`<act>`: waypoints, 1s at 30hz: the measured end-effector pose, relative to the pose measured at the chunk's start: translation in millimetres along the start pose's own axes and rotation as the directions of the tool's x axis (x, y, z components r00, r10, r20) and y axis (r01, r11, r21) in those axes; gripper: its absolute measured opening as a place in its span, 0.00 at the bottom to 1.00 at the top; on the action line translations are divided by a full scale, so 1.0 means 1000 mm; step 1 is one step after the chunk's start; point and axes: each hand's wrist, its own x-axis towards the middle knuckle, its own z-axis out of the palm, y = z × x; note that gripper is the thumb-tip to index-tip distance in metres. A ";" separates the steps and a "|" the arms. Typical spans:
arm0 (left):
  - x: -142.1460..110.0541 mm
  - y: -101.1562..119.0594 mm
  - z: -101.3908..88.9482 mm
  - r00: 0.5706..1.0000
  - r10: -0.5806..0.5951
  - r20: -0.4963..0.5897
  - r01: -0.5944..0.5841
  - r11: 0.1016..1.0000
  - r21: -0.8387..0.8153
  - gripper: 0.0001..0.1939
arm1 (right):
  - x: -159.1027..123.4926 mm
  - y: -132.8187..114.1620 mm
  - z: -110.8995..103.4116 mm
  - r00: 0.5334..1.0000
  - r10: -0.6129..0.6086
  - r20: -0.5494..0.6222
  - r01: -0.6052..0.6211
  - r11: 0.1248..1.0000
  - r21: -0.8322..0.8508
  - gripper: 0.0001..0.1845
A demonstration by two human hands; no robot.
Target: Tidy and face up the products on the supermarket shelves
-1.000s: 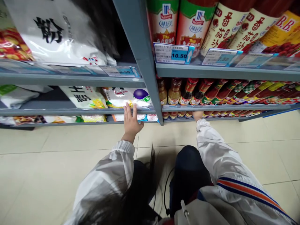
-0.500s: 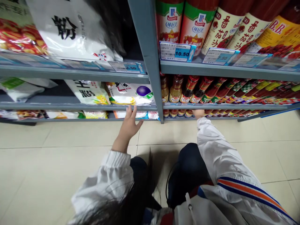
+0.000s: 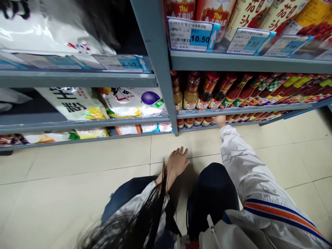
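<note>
My left hand (image 3: 177, 162) hovers over the floor between my knees, fingers spread, holding nothing. My right hand (image 3: 220, 120) reaches in at the lowest right-hand shelf, close beside a row of small jars (image 3: 206, 121). Its fingers are mostly hidden by the shelf edge, so whether they grip a jar cannot be made out. Just above that hand stand glass sauce bottles (image 3: 191, 95) with red caps. Left of the upright, a white bag with a purple picture (image 3: 135, 103) lies on the middle shelf.
A grey shelf upright (image 3: 158, 52) divides the two bays. Higher on the right, large sauce bottles (image 3: 218, 14) stand behind a price tag (image 3: 192, 34) marked 10.50. A big white bag (image 3: 52, 31) fills the upper left. Pale floor tiles (image 3: 64, 193) lie below.
My left hand has drawn back from the left shelf edge, down and right to between my knees. My right hand stays at the low shelf. The view has tilted down and turned slightly.
</note>
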 end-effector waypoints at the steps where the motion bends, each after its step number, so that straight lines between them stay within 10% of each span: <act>1: 0.003 0.000 0.003 1.000 -0.007 0.006 0.007 1.000 0.013 0.31 | 0.000 0.001 0.002 1.000 0.003 -0.003 -0.003 1.000 0.008 0.17; 13: -0.006 0.035 0.013 0.987 0.048 0.155 -0.054 0.998 0.035 0.33 | -0.010 0.009 0.012 0.987 0.153 -0.047 -0.147 0.983 0.111 0.21; 21: -0.019 0.029 0.016 0.986 -0.051 0.159 0.045 0.998 0.044 0.31 | -0.074 -0.046 0.040 0.914 0.297 -0.278 -0.233 0.943 0.239 0.25; 30: -0.014 0.041 0.019 0.983 0.003 0.186 -0.010 0.999 0.038 0.33 | -0.014 -0.082 0.051 0.990 0.141 -0.028 -0.142 0.989 -0.039 0.22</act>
